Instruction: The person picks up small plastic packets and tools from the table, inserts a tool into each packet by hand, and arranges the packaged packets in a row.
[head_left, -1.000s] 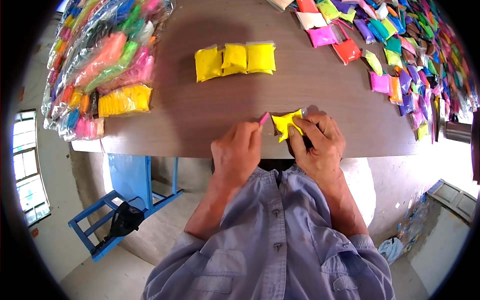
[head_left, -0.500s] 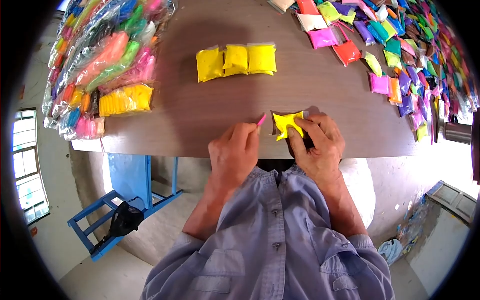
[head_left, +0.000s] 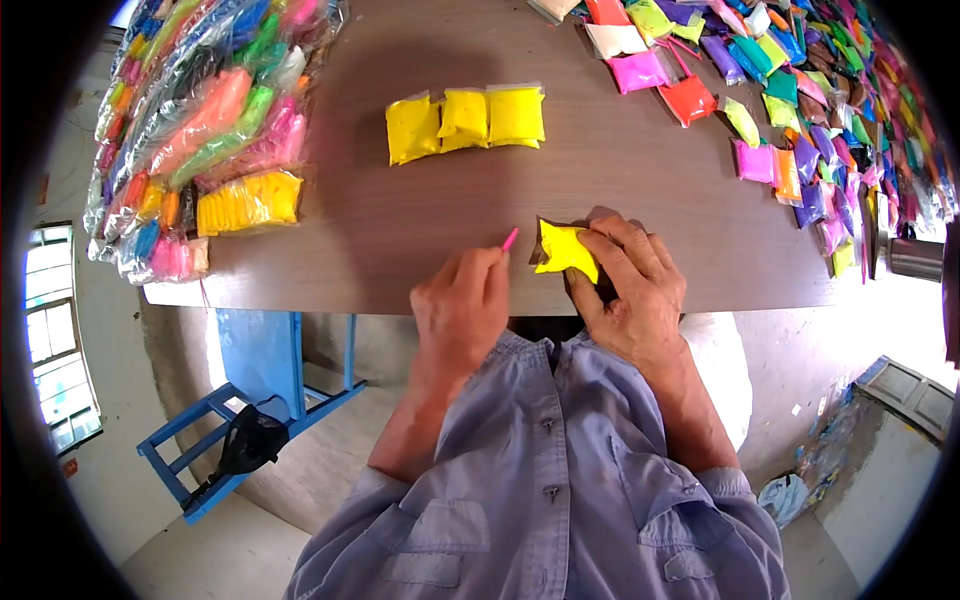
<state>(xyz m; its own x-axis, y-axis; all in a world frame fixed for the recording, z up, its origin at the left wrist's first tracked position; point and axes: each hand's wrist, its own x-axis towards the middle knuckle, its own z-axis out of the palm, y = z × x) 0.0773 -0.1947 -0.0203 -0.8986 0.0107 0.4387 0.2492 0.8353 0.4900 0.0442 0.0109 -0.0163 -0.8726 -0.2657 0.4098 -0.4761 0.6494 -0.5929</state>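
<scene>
My left hand [head_left: 460, 305] is closed round a small pink stick [head_left: 510, 239], whose tip points up and away from me. To the right, my right hand [head_left: 635, 285] pinches a yellow packet [head_left: 565, 250] between thumb and fingers, near the table's front edge. The packet's left part shows, with pointed corners; its right end is hidden under my fingers. A gap of bare tabletop lies between the stick and the packet. Farther back, a row of yellow packets [head_left: 465, 118] lies side by side on the brown table [head_left: 350, 265].
Clear bags of colourful packets [head_left: 215, 120] are heaped at the left, with a bag of yellow packets [head_left: 250, 201] in front. Loose colourful packets [head_left: 755, 161] cover the right side. A blue chair [head_left: 262, 360] holding a black item [head_left: 253, 438] stands below left.
My left hand has drawn slightly left with the pink stick, away from the packet. The yellow packet has tilted and shifted a little left in my right hand.
</scene>
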